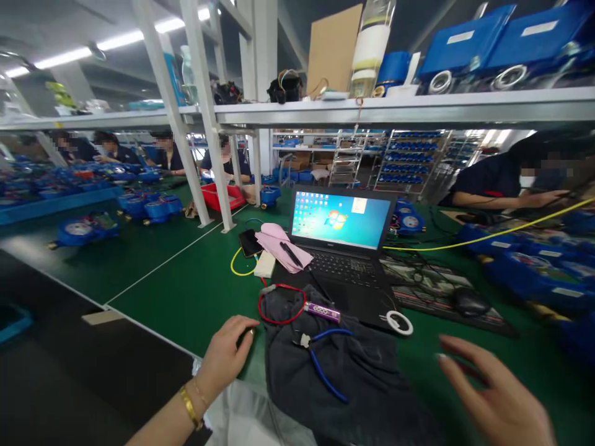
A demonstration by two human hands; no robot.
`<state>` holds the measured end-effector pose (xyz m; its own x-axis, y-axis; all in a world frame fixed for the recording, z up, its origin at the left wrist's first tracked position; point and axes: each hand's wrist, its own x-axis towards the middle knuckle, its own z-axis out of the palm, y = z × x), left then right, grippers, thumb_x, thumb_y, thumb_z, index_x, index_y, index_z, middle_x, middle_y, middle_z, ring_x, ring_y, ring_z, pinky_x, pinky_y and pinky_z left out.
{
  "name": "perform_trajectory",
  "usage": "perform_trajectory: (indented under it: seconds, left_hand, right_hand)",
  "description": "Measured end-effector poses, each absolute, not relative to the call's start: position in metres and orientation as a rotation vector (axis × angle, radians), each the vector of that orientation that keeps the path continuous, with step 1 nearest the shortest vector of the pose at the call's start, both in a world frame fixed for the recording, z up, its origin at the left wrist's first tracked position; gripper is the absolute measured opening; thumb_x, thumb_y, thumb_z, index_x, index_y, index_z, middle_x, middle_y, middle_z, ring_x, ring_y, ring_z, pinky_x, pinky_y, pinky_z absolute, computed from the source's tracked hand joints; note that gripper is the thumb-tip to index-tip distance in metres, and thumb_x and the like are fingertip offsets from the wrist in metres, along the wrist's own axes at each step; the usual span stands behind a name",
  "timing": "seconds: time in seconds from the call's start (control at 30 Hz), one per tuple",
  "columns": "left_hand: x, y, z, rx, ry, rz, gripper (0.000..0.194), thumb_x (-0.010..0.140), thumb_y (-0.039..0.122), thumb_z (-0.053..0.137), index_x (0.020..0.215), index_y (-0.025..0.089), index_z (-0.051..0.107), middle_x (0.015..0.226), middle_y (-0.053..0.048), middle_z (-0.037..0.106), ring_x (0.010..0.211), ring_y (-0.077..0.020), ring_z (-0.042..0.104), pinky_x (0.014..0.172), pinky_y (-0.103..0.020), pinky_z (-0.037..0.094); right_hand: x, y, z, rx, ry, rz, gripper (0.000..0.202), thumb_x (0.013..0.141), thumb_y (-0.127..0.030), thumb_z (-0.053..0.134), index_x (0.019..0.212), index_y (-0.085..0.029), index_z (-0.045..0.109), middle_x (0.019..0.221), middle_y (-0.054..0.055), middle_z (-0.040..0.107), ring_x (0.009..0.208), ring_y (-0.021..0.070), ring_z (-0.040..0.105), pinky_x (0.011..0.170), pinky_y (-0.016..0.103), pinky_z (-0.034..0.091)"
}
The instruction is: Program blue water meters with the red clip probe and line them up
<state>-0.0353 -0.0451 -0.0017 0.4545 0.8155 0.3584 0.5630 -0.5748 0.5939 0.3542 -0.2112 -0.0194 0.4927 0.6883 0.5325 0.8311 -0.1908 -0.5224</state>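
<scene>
My left hand rests at the left edge of a dark grey cloth, thumb and fingers apart, holding nothing. My right hand hovers at the lower right, slightly blurred, fingers spread and nothing in them. Between the hands, on the cloth, lie cutting pliers with blue handles spread. Just above them is a purple cylinder with white lettering, beside a loop of red wire. A white ring with a short lead sits at the corner of the open laptop.
Left of the laptop are pink cloth with a black pen, a phone and a white block. A mouse and blue meter-like units stand right. A shelf crosses overhead; several co-workers sit beyond.
</scene>
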Motion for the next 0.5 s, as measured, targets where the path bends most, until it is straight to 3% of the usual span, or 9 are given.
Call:
perform_trajectory:
  seconds: [0.13,0.23,0.5]
  left_hand:
    - [-0.035,-0.044,-0.016,2.375,1.224,0.932,0.024,0.089,0.024,0.041,0.104,0.020,0.060,0.103,-0.009,0.063,0.100,-0.0218,0.056,0.090,-0.036,0.045]
    - [-0.033,-0.046,-0.016,2.393,1.266,0.955,0.025,0.089,0.020,0.039,0.103,0.020,0.059,0.102,-0.008,0.063,0.100,-0.0213,0.056,0.089,-0.035,0.046]
    - [-0.037,-0.035,-0.010,2.439,1.387,0.919,0.023,0.087,0.010,0.044,0.103,0.018,0.059,0.105,-0.006,0.062,0.103,-0.0164,0.054,0.094,-0.030,0.044]
  right_hand:
    - [0.277,-0.182,-0.030,-1.643,-1.618,0.100,0.027,0.085,-0.047,0.052,0.086,-0.024,0.065,0.084,0.004,0.068,0.075,0.0186,0.066,0.063,0.024,0.055]
    - [0.242,-0.175,-0.037,-1.561,-1.713,0.176,0.020,0.086,-0.041,0.052,0.088,-0.025,0.065,0.082,0.002,0.068,0.072,0.0159,0.066,0.063,0.021,0.054]
    - [0.212,-0.165,-0.043,-1.696,-1.682,0.165,0.020,0.084,-0.042,0.055,0.089,-0.025,0.064,0.090,0.002,0.064,0.081,0.0197,0.063,0.074,0.030,0.052]
